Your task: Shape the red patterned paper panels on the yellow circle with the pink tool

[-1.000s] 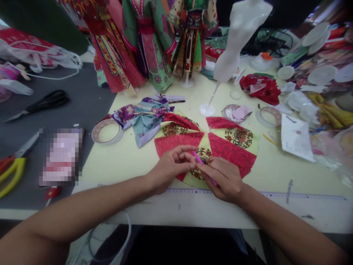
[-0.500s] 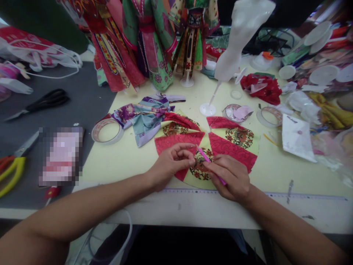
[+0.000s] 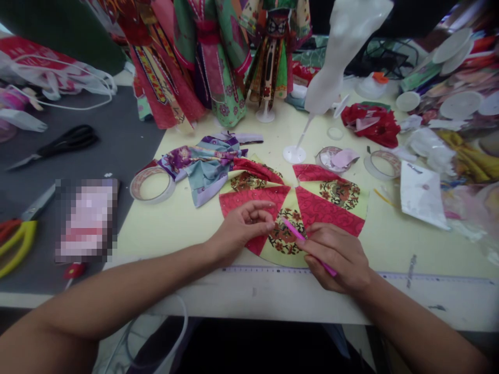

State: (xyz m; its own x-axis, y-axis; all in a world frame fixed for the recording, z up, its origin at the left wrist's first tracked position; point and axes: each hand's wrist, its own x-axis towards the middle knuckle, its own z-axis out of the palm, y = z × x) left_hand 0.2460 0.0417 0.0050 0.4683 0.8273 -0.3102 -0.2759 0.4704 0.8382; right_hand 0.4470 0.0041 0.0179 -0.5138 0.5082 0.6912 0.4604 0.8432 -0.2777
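My right hand (image 3: 338, 255) grips a slim pink pen-like stick (image 3: 293, 228), its tip pointing up and left over the cloth. Opposite it, my left hand (image 3: 249, 226) is half curled, thumb close against the bent fingers; a tiny speck shows at its index fingertip, too small to name. Under both hands lies a round skirt piece (image 3: 331, 210) of red and yellow-green fabric panels with flower medallions. Small pale dots are scattered on its left red panel. A ruler (image 3: 393, 276) runs along the table below the fabric's lower edge.
Dressed dolls (image 3: 218, 67) and a white mannequin (image 3: 331, 62) stand at the back. Purple-blue cloth (image 3: 205, 166) and a tape roll (image 3: 152, 185) lie to the left, with black scissors (image 3: 70, 140) and yellow-handled scissors (image 3: 23, 241) farther out. A white packet (image 3: 423, 195) sits right.
My right hand has drawn back down and to the right with the pink stick, so its tip has left my left index fingertip. My left hand stays nearly still.
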